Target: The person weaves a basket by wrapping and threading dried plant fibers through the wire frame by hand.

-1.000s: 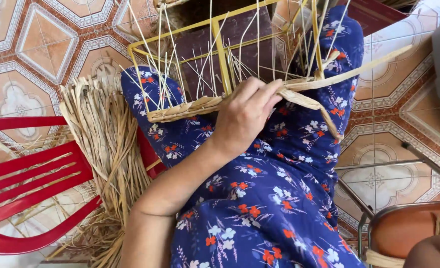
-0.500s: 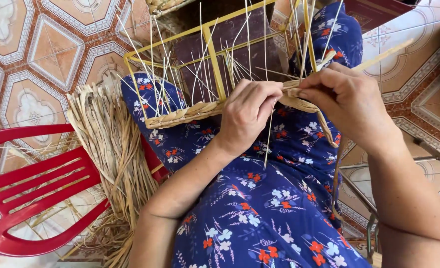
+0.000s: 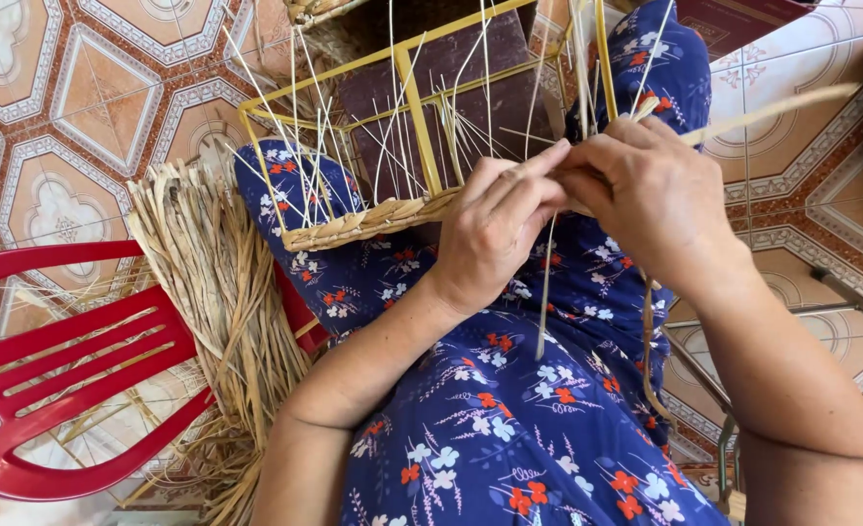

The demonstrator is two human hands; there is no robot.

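A yellow metal basket frame [image 3: 414, 93] rests on my lap, with thin pale reed stakes [image 3: 393, 127] sticking up from it. A braided straw rim [image 3: 354, 226] runs along its near edge. My left hand [image 3: 495, 229] grips the braid at its right end, fingers curled over it. My right hand [image 3: 646, 195] meets it there, pinching a flat straw strand [image 3: 772, 109] that trails off to the upper right. Another loose strand [image 3: 545, 292] hangs down over my blue flowered dress [image 3: 509, 419].
A bundle of dried straw [image 3: 222, 312] lies on the patterned tile floor [image 3: 52, 127] at my left, partly over a red plastic chair [image 3: 52, 380]. A metal chair leg [image 3: 841, 292] stands at the right.
My right hand came into view from the right and joined my left hand on the braid. The view has shifted, so frame and lap sit lower and nearer.
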